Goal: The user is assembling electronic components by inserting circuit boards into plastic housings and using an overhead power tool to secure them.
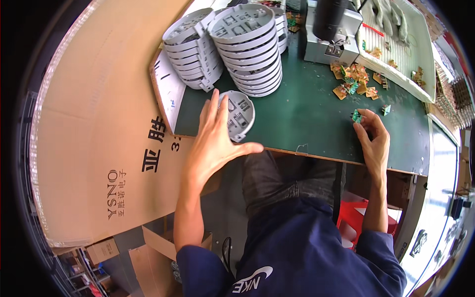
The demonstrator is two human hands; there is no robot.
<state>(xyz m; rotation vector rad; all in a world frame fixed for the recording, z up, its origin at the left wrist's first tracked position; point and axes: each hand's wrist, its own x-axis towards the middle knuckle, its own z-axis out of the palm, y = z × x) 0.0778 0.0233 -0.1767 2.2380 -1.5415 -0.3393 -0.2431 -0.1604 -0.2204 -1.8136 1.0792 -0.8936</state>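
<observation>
A single round grey plastic housing [241, 116] with raised moulded shapes inside lies near the front edge of the green bench. Over its left side is my left hand [213, 131], fingers spread and thumb stretched out to the right; whether it touches the rim I cannot tell. Toward the bench's right side, my right hand [372, 133] pinches a small green circuit board [356, 117] between thumb and fingertips. Another little green board [386, 109] lies just beyond that hand. Farther back is a loose heap of small orange-brown and green circuit boards [352, 79].
Tall stacks of grey housings [250, 54] stand at the back left of the green bench [307, 119]. A grey metal machine [332, 42] stands behind the heap. A white ribbed tray [420, 54] holds gloves and boards. A large cardboard box [99, 123] fills the left side.
</observation>
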